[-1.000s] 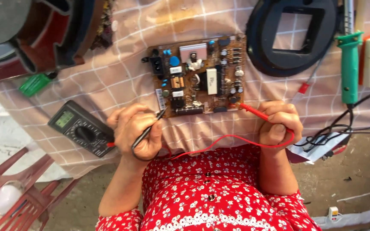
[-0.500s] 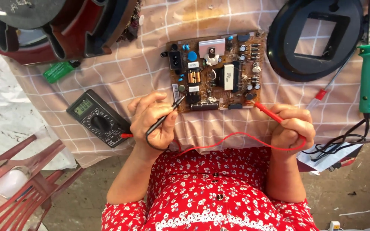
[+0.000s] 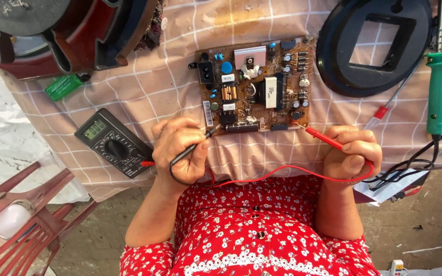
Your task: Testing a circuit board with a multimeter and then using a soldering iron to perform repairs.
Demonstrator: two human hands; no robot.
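Note:
A brown circuit board (image 3: 254, 84) full of components lies on a checked pink cloth (image 3: 164, 87). My left hand (image 3: 180, 148) grips a black test probe (image 3: 195, 145), whose tip rests at the board's lower left edge. My right hand (image 3: 354, 153) pinches a red test probe (image 3: 321, 137), and that tip touches the board's lower right corner. A red lead (image 3: 282, 171) loops between both hands along the table's front edge. To the left of my left hand sits a black multimeter (image 3: 111, 143) with a lit display.
A green-handled soldering iron (image 3: 440, 87) lies at the right, beside a black round frame (image 3: 374, 46). Dark red and black housings (image 3: 78, 30) fill the top left, with a small green object (image 3: 65, 86) below. A red plastic chair (image 3: 21, 214) stands lower left. Black cables (image 3: 415, 163) trail right.
The view has shifted, so everything sits further right in the frame. The black probe tip has reached the board's lower left edge. The red probe stays at the lower right corner.

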